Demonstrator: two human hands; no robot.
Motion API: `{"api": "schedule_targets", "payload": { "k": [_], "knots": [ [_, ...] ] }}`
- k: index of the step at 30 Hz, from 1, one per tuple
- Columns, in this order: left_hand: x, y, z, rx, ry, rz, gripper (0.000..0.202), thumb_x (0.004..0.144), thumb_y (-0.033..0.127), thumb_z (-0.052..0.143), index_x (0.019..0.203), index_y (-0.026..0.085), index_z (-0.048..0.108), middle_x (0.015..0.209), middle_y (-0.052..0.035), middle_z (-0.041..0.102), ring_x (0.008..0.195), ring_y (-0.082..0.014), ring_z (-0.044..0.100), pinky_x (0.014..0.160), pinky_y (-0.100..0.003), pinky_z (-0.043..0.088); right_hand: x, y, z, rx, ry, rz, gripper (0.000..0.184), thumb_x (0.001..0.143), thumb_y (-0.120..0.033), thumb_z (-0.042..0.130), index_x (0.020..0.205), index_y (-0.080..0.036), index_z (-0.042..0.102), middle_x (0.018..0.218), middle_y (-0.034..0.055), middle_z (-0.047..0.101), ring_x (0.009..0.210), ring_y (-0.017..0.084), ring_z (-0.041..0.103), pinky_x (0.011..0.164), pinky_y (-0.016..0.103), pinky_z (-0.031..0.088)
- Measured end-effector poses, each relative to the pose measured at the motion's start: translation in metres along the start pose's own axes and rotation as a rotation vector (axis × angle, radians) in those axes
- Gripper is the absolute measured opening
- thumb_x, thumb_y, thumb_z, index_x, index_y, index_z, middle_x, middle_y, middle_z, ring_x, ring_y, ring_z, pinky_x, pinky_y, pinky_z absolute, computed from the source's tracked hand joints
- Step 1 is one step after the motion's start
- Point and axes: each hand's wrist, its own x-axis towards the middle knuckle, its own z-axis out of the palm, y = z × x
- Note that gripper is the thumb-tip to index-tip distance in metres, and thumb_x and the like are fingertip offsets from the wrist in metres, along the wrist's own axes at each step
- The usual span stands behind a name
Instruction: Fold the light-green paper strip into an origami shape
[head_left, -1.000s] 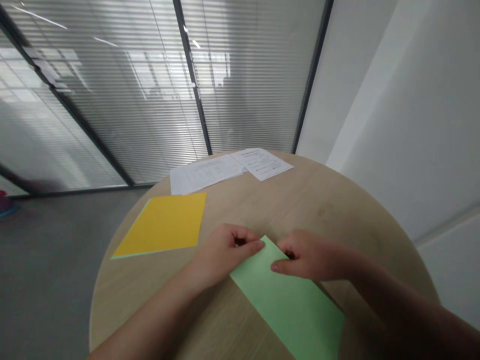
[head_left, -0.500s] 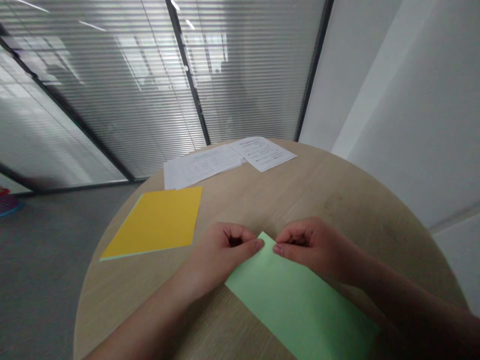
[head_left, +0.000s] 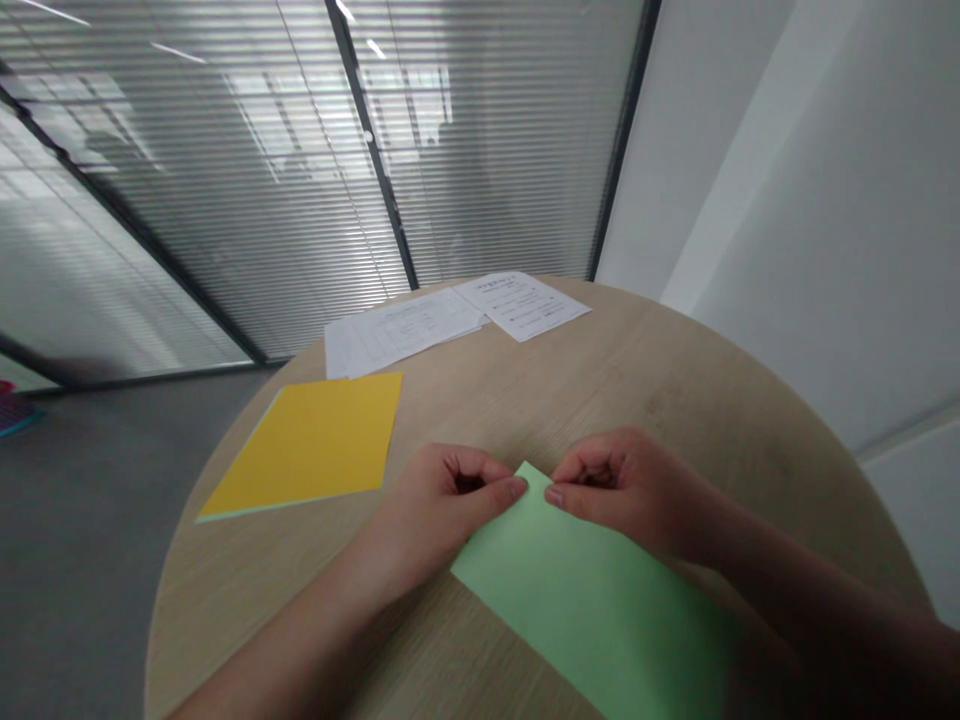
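A light green sheet of paper (head_left: 577,590) slants across the near part of the table, its far corner raised between my hands. My left hand (head_left: 454,500) pinches the paper's edge just left of that corner, thumb on top and fingers curled beneath. On the other side of the corner, my right hand (head_left: 619,490) pinches the adjoining edge in the same way. Only a small gap separates the two thumb tips. The lower end of the sheet runs out of the bottom of the view, partly in the shadow of my right arm.
Yellow paper (head_left: 307,440) lies over green paper on the round wooden table (head_left: 675,390), left of my hands. Printed white sheets (head_left: 405,330) overlap at the far edge. Behind stands a glass partition with blinds (head_left: 487,150); a white wall (head_left: 825,200) rises on the right.
Both hands keep their pinch on the green paper. The right hand has risen very slightly, and the view has shifted a little.
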Motion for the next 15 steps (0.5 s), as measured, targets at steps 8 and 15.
{"api": "schedule_targets", "payload": {
  "k": [8, 15],
  "knots": [
    [0.0023, -0.0031, 0.0006, 0.002, -0.015, 0.009, 0.032, 0.077, 0.049, 0.074, 0.074, 0.018, 0.080, 0.062, -0.0036, 0.068, 0.050, -0.0122, 0.052, 0.046, -0.022, 0.035, 0.0012, 0.0015, -0.0005, 0.006, -0.001, 0.021, 0.023, 0.078, -0.042, 0.073, 0.071, -0.020, 0.075, 0.062, 0.0017, 0.069, 0.054, 0.013, 0.056, 0.047, 0.023, 0.038],
    [0.0099, -0.0092, -0.0008, 0.018, 0.079, 0.047, 0.031, 0.077, 0.049, 0.073, 0.071, 0.018, 0.078, 0.059, -0.0007, 0.062, 0.050, -0.0112, 0.048, 0.046, -0.022, 0.033, 0.0068, 0.0025, -0.0043, 0.026, -0.047, 0.028, 0.025, 0.080, -0.043, 0.072, 0.075, -0.019, 0.075, 0.062, 0.0002, 0.067, 0.054, 0.012, 0.053, 0.049, 0.024, 0.035]
  ]
}}
